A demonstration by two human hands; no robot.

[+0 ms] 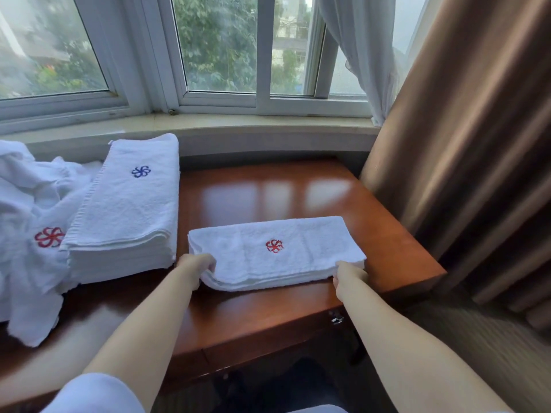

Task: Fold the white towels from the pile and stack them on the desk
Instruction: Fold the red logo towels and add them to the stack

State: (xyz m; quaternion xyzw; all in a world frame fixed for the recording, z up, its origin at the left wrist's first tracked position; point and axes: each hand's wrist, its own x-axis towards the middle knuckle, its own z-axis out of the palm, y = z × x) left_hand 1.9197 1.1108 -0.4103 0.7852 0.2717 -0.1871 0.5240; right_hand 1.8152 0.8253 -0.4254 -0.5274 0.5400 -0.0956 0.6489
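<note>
White folded towel (near desk edge) gripped by left hand and right hand.

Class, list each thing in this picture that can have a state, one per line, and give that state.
Red-logo towel: folded, flat on desk.
Stack: folded, blue logo on top.
Pile: unfolded, crumpled.
Left hand: grips towel's left end.
Right hand: grips towel's right end.
Brown curtain: drawn aside.

Looks like a hotel room: stacked white towels with embroidered flower logos on a polished wooden bench, set under a curved bay window with sheer and heavy brown curtains, trees outside.
</note>
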